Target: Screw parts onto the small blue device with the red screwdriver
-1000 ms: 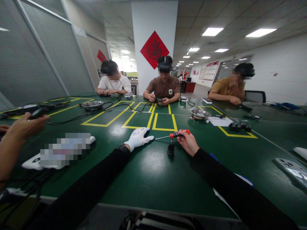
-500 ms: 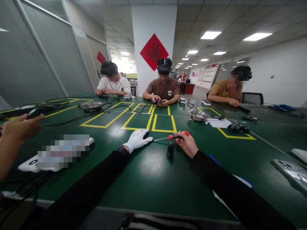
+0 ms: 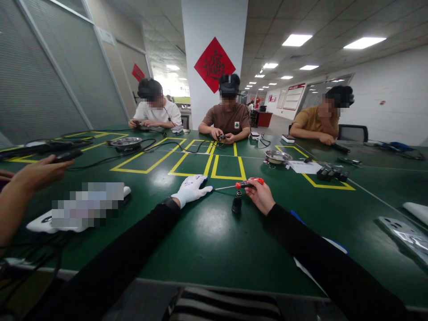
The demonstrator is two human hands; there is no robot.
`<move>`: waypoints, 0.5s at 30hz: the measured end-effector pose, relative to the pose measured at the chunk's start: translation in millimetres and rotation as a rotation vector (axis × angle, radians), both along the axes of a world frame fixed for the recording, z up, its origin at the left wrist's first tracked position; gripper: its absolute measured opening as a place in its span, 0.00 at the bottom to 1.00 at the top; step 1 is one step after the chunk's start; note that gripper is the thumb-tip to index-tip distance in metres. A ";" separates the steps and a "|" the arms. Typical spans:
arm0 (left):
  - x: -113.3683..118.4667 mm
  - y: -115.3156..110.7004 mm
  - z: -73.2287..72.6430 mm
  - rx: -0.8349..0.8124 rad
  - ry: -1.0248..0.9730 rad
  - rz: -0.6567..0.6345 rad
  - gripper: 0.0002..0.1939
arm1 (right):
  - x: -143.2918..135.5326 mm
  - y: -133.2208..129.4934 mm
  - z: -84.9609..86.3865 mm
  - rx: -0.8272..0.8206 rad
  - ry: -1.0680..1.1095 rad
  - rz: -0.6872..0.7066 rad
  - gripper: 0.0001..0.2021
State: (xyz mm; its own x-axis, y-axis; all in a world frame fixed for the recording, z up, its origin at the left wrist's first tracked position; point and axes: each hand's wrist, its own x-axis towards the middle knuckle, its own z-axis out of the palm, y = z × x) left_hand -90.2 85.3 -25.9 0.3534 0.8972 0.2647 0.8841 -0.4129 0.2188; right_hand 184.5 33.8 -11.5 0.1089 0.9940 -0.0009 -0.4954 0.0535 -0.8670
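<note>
The white-gloved left hand (image 3: pixel 191 191) lies spread, thumb at the tip of the red-and-black, metal-shafted screwdriver (image 3: pixel 241 184), perhaps steadying it; the right hand (image 3: pixel 262 196) grips its handle.

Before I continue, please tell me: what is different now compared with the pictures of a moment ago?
At the left edge, a neighbour's hand has shifted slightly rightward with its dark device, compared with half a second ago. Your hands visibly took hold of nothing new and let nothing go: the right hand still grips the red screwdriver, with the gloved left hand at its tip. The black part stayed upright.
</note>
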 end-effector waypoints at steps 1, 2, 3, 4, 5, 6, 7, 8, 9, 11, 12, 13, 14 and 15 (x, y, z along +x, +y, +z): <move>0.0 0.0 0.2 -0.002 0.001 -0.003 0.37 | 0.2 0.0 -0.1 -0.003 0.003 -0.002 0.04; -0.1 -0.1 0.5 -0.003 0.001 -0.005 0.36 | 0.5 0.2 -0.3 -0.006 0.007 -0.004 0.04; -0.1 -0.4 0.9 -0.003 0.000 -0.006 0.36 | 0.9 0.5 -0.6 -0.009 0.010 -0.006 0.04; -0.1 -0.7 1.1 -0.001 -0.002 -0.005 0.35 | 1.2 0.9 -1.0 -0.012 0.014 -0.008 0.03; -0.1 -1.1 1.3 0.002 -0.006 -0.004 0.34 | 1.6 1.4 -1.5 -0.014 0.018 -0.009 0.03; 0.0 -1.5 1.3 0.006 -0.009 -0.002 0.34 | 2.0 1.9 -1.9 -0.016 0.021 -0.010 0.03; 0.1 -1.8 1.0 0.010 -0.013 -0.002 0.33 | 2.5 2.5 -2.4 -0.018 0.025 -0.011 0.03; 0.2 -2.1 0.6 0.014 -0.016 -0.003 0.32 | 2.9 3.1 -2.8 -0.019 0.030 -0.010 0.03; 0.4 -2.3 0.1 0.019 -0.021 -0.002 0.32 | 3.3 3.6 -3.2 -0.021 0.034 -0.009 0.04; 1.4 -2.5 -0.9 0.027 -0.040 0.002 0.30 | 4.2 4.4 -3.9 -0.024 0.043 -0.006 0.03; 2.3 -2.6 -0.9 0.030 -0.057 0.007 0.28 | 4.7 4.7 -4.2 -0.026 0.049 -0.005 0.03; 3.5 -3.0 -0.5 0.039 -0.084 0.015 0.27 | 5.0 4.9 -4.3 -0.028 0.055 -0.005 0.03; 4.9 -3.6 0.7 0.055 -0.125 0.023 0.26 | 5.4 5.0 -4.4 -0.030 0.063 -0.004 0.03; 6.6 -4.6 2.5 0.081 -0.176 0.025 0.25 | 5.7 5.1 -4.3 -0.032 0.074 -0.004 0.04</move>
State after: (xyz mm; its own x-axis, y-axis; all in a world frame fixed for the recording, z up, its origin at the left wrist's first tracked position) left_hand -83.7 80.7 -23.4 0.2730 0.8784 0.3923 0.8453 -0.4137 0.3382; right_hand 190.2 38.9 -15.8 0.1114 0.9929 -0.0409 -0.5578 0.0284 -0.8295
